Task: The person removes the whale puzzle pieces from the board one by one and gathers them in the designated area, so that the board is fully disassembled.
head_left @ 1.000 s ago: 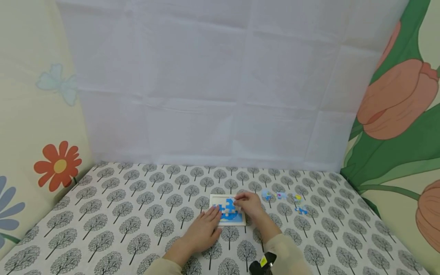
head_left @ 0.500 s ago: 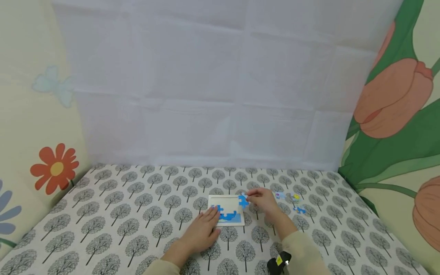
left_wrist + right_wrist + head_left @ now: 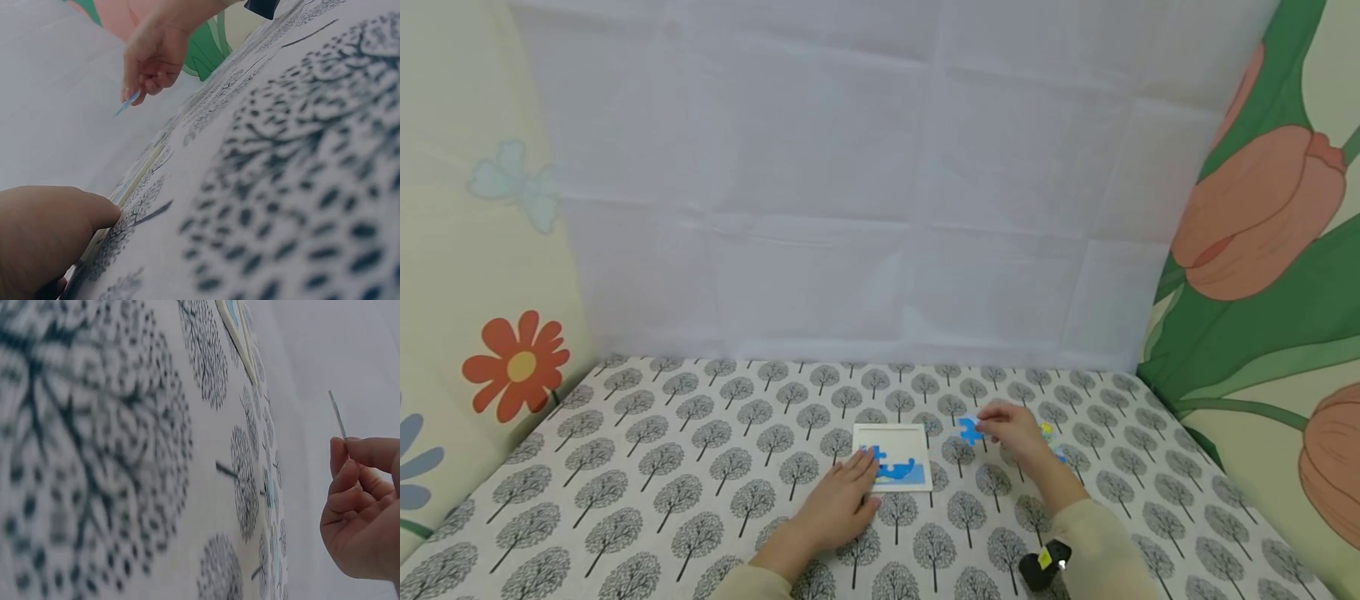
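Note:
A shallow white-rimmed puzzle tray (image 3: 891, 438) lies on the table, with blue joined puzzle pieces (image 3: 898, 472) along its lower part and bare board above. My left hand (image 3: 842, 504) rests with straight fingers on the tray's left side, hiding part of it. To the right of the tray, my right hand (image 3: 1013, 429) pinches a blue jigsaw piece (image 3: 969, 431) by its edge between thumb and fingertips. In the right wrist view the jigsaw piece (image 3: 337, 414) appears edge-on, raised above the cloth.
Loose puzzle pieces lie right of the tray, partly hidden by the right hand and wrist; a yellow-marked piece (image 3: 1047, 431) and a blue piece (image 3: 1061, 455) show. A tree-print cloth (image 3: 715, 483) covers the table, with a white backdrop (image 3: 820, 208) behind.
My right hand has lifted the blue jigsaw piece out of the tray and carried it to the right, baring the upper board. The left hand stays on the tray.

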Demonstrator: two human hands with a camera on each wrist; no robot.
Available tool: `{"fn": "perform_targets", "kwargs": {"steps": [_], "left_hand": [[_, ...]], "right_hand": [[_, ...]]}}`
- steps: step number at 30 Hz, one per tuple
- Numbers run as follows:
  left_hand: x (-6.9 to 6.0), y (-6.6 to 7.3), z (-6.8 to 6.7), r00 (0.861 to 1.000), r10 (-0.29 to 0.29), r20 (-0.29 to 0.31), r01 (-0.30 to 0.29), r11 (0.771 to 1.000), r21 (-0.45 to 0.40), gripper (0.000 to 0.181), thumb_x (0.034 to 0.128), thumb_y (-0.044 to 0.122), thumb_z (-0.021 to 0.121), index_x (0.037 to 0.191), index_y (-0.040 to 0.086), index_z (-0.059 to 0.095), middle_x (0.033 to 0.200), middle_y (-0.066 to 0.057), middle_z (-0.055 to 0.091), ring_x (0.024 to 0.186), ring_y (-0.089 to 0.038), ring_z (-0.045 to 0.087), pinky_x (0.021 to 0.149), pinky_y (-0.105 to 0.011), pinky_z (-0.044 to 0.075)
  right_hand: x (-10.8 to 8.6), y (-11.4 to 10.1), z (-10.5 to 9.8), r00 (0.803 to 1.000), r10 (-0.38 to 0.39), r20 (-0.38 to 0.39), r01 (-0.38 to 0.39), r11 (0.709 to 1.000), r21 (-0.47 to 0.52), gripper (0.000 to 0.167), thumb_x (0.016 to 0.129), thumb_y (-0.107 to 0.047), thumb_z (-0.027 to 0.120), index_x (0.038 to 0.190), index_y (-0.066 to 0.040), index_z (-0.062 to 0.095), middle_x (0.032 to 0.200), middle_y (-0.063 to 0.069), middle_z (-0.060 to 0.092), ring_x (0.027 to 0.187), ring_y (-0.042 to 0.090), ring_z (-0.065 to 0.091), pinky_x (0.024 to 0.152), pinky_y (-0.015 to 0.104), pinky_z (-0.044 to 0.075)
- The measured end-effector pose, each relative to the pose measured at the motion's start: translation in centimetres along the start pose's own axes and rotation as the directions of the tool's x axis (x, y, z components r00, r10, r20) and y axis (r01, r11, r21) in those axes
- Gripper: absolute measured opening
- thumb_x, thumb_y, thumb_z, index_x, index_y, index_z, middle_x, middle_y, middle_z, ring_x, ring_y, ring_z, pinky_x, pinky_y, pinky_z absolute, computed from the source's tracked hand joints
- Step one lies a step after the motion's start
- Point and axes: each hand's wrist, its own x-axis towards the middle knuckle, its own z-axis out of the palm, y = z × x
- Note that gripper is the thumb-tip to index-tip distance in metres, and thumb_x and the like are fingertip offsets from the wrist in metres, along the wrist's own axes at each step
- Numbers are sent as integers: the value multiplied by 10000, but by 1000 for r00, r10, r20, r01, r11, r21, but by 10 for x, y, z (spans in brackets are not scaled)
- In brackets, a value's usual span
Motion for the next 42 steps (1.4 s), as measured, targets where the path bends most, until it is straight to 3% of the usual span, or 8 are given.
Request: {"fn": "perform_targets", "kwargs": {"steps": [11, 20, 32, 42], "left_hand": [[3, -1, 1, 1000, -20, 7, 20, 1000, 1, 497, 886, 245, 448, 1276, -53, 370, 1351, -171, 285, 1244, -296, 217, 971, -488, 188], [3, -1, 2, 1000, -20, 9, 20, 1000, -1, 494, 890, 242, 444, 1279, -52, 365, 1355, -171, 275, 1247, -295, 209, 973, -485, 188], [2, -1, 0, 1000, -20, 9, 20, 1000, -5, 492, 891, 237, 440, 1280, -54, 361, 1353, -174, 277, 1245, -296, 211, 972, -485, 190], [0, 0, -1, 1000, -20, 15, 20, 1000, -5, 493, 886, 237, 449, 1273, -58, 370, 1347, -177, 286, 1240, -302, 224, 968, -489, 196]], "right_hand": [[-3, 8, -34, 999, 20, -37, -24, 993, -116, 144, 789, -27, 567, 920, 32, 581, 800, 52, 600, 719, 190, 516, 657, 342, 431], [2, 23, -51, 991, 92, -93, -105, 983, -151, 157, 765, -40, 592, 914, 6, 583, 793, 63, 581, 679, 197, 492, 564, 296, 426], [-1, 30, -57, 994, 92, -58, -96, 993, -68, 157, 762, 5, 589, 909, 60, 581, 737, 49, 564, 558, 148, 441, 496, 263, 395], [5, 41, -55, 991, 124, -40, -128, 984, -125, 104, 766, 1, 589, 861, 41, 601, 703, 33, 560, 550, 131, 457, 496, 252, 399]]}}
